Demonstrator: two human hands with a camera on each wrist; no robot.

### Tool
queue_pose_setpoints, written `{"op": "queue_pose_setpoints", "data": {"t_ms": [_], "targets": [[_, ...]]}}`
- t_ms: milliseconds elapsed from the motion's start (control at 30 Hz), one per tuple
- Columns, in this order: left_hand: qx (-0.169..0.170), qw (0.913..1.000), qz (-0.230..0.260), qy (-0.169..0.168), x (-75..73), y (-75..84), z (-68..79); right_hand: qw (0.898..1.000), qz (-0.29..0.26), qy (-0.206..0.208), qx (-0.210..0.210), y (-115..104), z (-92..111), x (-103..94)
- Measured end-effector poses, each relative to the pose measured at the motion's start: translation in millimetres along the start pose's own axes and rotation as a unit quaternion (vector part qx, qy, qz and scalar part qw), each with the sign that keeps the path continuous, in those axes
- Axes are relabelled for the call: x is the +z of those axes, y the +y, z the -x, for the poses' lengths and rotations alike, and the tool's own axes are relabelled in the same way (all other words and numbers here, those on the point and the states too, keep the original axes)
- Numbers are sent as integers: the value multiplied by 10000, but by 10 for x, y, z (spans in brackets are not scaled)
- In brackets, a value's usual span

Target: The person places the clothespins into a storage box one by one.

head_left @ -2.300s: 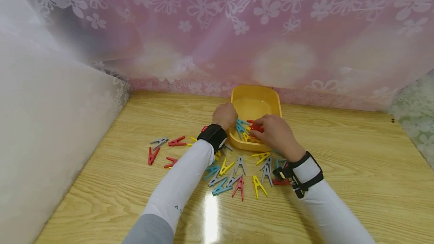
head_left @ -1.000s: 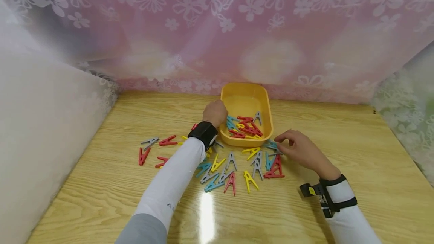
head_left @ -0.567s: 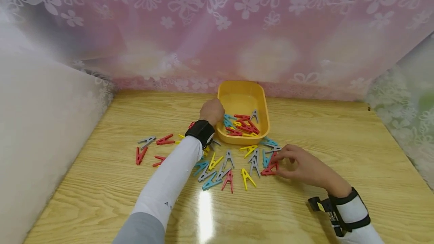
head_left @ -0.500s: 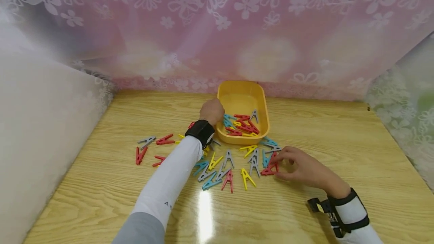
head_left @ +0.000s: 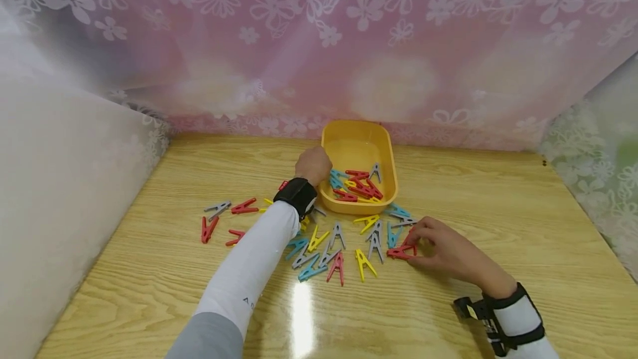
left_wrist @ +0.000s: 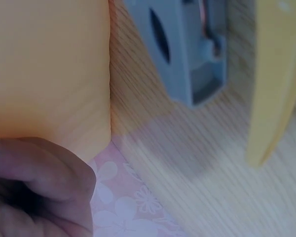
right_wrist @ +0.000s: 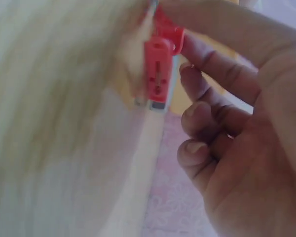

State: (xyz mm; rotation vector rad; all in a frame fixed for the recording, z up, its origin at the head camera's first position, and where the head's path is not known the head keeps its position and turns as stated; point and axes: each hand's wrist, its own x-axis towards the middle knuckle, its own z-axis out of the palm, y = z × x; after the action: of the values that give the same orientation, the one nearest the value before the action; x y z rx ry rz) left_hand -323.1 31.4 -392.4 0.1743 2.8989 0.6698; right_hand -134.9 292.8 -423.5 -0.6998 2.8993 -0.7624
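My left hand (head_left: 313, 165) grips the left rim of an orange-yellow plastic bin (head_left: 359, 209); in the left wrist view its fingers (left_wrist: 44, 170) are curled against the bin wall. Several red, blue, yellow and grey clothespins lie in the bin's near half. Right of the loose spread, my right hand (head_left: 443, 251) pinches a red clothespin (head_left: 411, 232) between thumb and fingers, partly hidden by the hand. Another red clothespin (head_left: 400, 252) lies at the thumb tip. In the right wrist view, red plastic (right_wrist: 159, 69) shows beside the fingertips, blurred.
Many clothespins are scattered on the wooden table (head_left: 399, 320) before the bin, among them a yellow one (head_left: 365, 264) and a pink-red one (head_left: 336, 268). Others, such as a grey one (head_left: 217, 209), lie left of the left forearm. A floral curtain (head_left: 448, 82) hangs behind the bin.
My right hand has left the bin and come down right to the red clothespins, its thumb and fingers closing on one, which shifts slightly right. The left hand stays on the bin rim.
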Motion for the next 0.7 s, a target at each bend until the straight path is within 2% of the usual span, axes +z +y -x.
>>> {"op": "queue_pose_setpoints", "data": {"t_ms": [100, 200, 400, 500, 700], "targets": [[0, 10000, 17, -8, -3, -5, 2, 9996, -221, 173, 26, 0, 15, -66], [10, 10000, 31, -1, -4, -7, 6, 9980, -281, 572, -29, -11, -16, -158], [12, 10000, -17, 0, -5, -23, 16, 9883, -155, 1515, 83, -58, -343, -324], [33, 10000, 42, -6, -7, -23, 22, 9864, -137, 1603, 329, -112, -583, -378], [84, 9999, 65, 31, -9, -17, 19, 9875, 51, 1351, 809, -195, -1049, -371]]}}
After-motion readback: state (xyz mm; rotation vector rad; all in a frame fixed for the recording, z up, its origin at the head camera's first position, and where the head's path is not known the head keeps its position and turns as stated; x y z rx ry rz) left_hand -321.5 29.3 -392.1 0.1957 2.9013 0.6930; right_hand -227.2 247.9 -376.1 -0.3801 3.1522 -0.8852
